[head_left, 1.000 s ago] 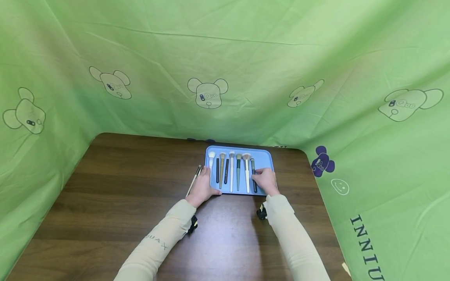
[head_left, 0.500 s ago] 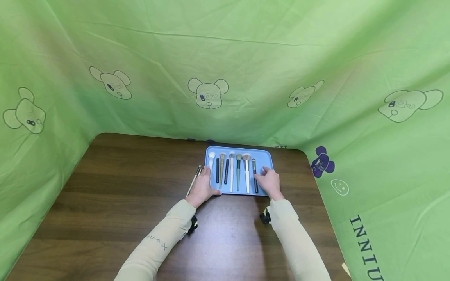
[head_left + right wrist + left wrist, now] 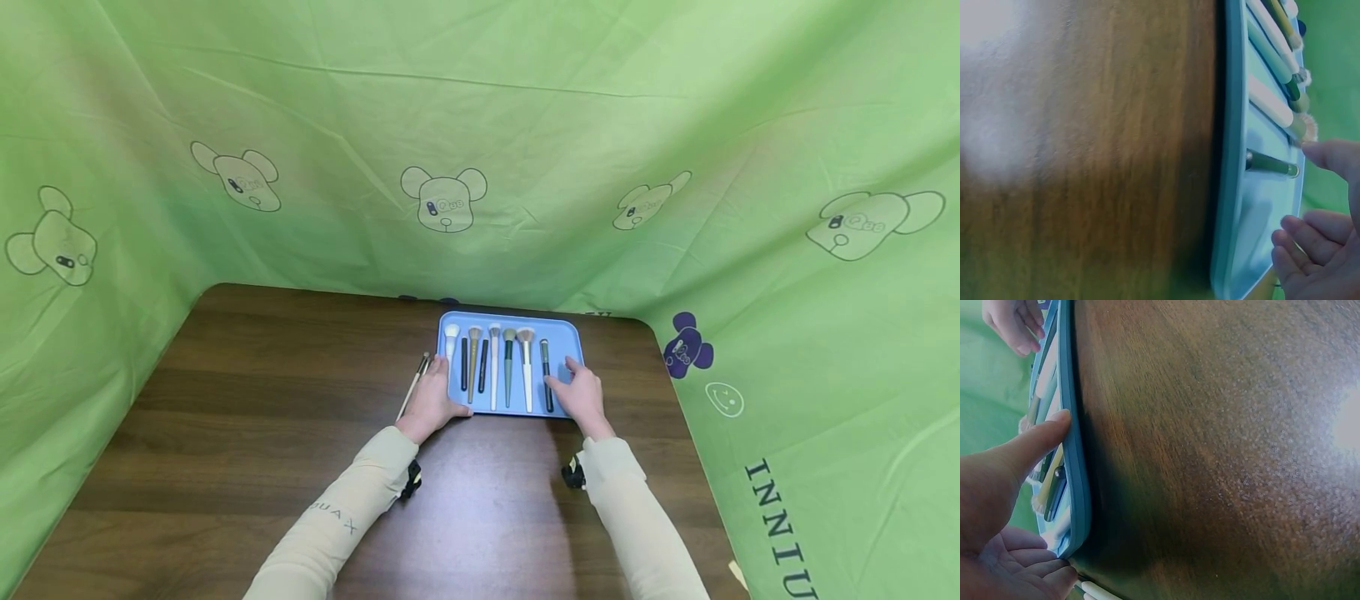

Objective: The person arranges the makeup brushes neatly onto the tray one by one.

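Note:
A blue tray [image 3: 562, 333] holds a row of makeup brushes and slim black sticks. My left hand [image 3: 429, 400] holds the tray's near left corner, thumb on the front rim [image 3: 1072, 469] and fingers along the left side. The right hand [image 3: 583, 398] hovers over the tray's right part, thumb and fingers spread, nothing between them. Its thumb is close by a dark-handled makeup brush [image 3: 547, 379]; whether they touch I cannot tell. That brush [image 3: 1272, 164] lies apart from a white makeup brush with a fluffy head [image 3: 527, 375] to its left.
Outside the tray on the left, a pale-handled brush [image 3: 411, 392] lies on the brown wooden table [image 3: 300, 400], partly behind the left hand. Green cloth [image 3: 525, 167] with bear prints hangs around the back and sides of the table.
The dark-handled brush has shifted slightly right, away from the white brush. My right hand has let go of it and drawn back to the right; the left hand stays put.

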Available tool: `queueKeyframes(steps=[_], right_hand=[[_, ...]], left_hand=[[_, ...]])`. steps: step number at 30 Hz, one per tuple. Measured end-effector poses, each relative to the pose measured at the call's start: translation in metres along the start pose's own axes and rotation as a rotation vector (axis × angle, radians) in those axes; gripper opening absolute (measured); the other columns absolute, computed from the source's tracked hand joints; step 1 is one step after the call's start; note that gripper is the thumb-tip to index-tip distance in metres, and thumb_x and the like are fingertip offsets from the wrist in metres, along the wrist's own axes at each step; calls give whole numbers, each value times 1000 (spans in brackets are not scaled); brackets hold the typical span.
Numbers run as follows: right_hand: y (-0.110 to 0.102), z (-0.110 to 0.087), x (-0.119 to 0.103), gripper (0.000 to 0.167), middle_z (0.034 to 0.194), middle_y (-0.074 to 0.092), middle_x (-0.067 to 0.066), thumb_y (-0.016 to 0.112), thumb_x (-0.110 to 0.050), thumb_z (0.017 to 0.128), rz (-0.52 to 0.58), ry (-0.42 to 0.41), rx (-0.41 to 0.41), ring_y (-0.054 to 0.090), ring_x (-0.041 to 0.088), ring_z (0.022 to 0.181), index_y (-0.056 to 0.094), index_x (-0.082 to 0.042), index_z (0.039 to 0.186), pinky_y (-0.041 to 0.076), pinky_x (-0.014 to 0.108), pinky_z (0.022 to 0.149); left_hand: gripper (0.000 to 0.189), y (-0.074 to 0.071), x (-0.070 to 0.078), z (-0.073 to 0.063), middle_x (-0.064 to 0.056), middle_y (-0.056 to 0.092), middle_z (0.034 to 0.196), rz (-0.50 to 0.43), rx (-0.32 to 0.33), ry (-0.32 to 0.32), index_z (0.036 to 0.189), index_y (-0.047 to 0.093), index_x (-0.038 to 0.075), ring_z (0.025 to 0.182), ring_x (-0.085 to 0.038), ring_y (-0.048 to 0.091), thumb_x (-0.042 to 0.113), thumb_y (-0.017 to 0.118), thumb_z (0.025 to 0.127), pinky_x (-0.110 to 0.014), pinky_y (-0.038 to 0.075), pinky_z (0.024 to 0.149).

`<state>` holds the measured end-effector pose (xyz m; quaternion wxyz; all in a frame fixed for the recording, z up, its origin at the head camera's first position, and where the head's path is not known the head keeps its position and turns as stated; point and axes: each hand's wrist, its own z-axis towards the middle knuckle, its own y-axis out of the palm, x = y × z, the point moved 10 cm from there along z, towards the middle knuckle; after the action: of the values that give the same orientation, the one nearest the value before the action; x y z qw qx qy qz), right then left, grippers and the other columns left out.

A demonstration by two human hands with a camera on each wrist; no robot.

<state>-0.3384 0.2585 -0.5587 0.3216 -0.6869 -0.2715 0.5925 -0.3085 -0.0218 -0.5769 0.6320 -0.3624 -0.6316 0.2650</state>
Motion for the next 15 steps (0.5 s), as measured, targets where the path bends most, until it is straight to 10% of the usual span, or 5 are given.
queueKeyframes(steps=[15], right_hand=[[12, -14, 16, 131, 163, 6, 33, 82, -60, 76, -142, -151, -59, 4, 47, 151, 9, 13, 156, 9, 55, 120]], left_hand=[[114, -2, 1, -1, -31, 27, 159, 0, -1, 8, 152, 31, -12, 147, -38, 29, 33, 96, 70, -41, 34, 114]])
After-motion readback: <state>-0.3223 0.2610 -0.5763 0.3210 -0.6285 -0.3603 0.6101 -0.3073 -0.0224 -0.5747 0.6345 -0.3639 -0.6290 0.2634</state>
